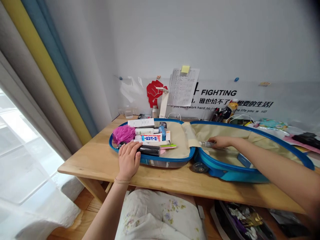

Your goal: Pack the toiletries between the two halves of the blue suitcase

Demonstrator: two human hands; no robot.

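Note:
A blue open suitcase (pixel 197 151) lies on the table with both halves spread out. My left hand (pixel 128 160) lies over the front rim of the left half, fingers stretched out beside a black cylindrical bottle (pixel 150 150). Around it in that half sit a magenta mesh bath puff (pixel 124 134), a toothpaste box (pixel 149 138), a white box (pixel 141 123), a white tube (pixel 145 131) and a small blue item (pixel 162 131). In the right half, my right hand (pixel 221 142) grips a small clear bottle (pixel 207 144) near the hinge; its fingertips are partly hidden.
A blue box (pixel 244 160) lies in the right half, partly behind my forearm. The wooden table (pixel 95 156) carries a white desk lamp (pixel 163 103) and an orange-capped bottle (pixel 233 106) at the back. Below the front edge stands a bin (pixel 246 220) with wrappers.

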